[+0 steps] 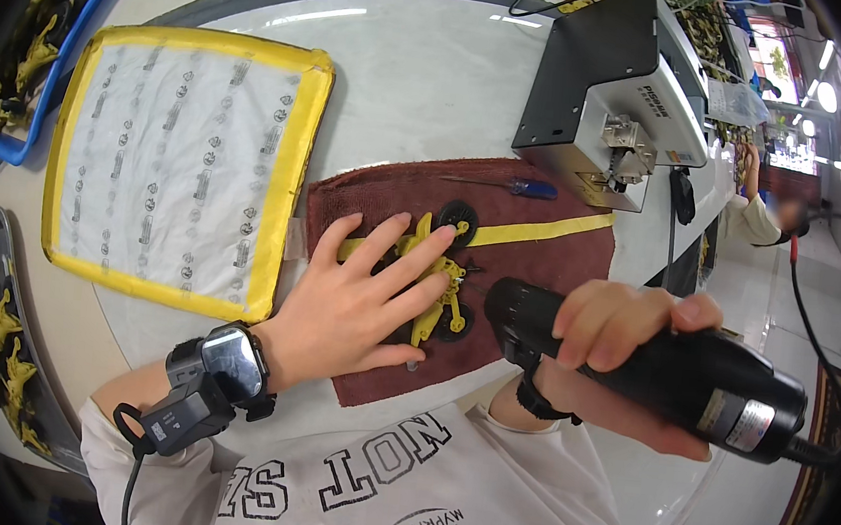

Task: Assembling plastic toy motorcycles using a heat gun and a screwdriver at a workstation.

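Observation:
A yellow plastic assembly with black wheels (pixel 454 315), like a toy vehicle chassis, lies on a dark red cloth (pixel 552 249). Across its left part rests my left hand (pixel 363 292), fingers spread and stretched out, fingertips touching it and hiding much of it. My right hand (pixel 615 330) is wrapped around a black corded electric screwdriver (pixel 690 381). The tool's front end points left toward the assembly's middle; whether its bit touches there I cannot tell. A blue-handled screwdriver (pixel 532 188) lies on the cloth beyond the assembly.
Left of the cloth sits a white pad with a yellow taped border (pixel 183 172). A grey and black machine (pixel 616 90) stands at the back right. Yellow parts fill a blue bin (pixel 50 95) and a metal tray (pixel 30 328) at far left. Another person's arm (pixel 755 212) shows at right.

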### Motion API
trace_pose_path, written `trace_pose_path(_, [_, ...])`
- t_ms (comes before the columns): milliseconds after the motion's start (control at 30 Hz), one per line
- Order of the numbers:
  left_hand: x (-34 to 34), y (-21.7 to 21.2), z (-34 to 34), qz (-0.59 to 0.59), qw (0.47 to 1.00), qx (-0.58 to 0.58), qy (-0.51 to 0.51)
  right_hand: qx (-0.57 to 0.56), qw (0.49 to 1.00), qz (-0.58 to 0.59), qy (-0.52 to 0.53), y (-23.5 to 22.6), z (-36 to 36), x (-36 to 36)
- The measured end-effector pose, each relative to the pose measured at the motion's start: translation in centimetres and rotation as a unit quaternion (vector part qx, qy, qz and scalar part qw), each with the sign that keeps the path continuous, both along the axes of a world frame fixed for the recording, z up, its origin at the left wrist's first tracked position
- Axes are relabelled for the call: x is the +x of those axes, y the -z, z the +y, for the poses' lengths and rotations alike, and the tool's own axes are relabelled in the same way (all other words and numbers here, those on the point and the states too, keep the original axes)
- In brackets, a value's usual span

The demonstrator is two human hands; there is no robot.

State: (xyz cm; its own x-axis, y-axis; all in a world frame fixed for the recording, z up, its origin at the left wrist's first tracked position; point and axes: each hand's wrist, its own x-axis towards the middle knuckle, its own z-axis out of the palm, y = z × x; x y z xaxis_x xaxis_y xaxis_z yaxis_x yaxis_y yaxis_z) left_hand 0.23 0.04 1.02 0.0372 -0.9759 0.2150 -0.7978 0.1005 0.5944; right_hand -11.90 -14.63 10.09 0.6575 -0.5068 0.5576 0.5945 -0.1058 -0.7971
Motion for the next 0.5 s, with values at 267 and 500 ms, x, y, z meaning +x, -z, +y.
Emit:
trace_pose_path(267, [0.0,0.1,0.0,-0.009,1.000,-0.001,-0.002,-0.009,0.999,-0.004,-0.032,0.9,-0.3,0.6])
trace_pose_path(500, [-0.2,-0.1,-0.4,-0.025,1.000,0.007,0.005,-0.071,0.991,0.021,-0.115,1.1,-1.4,0.3])
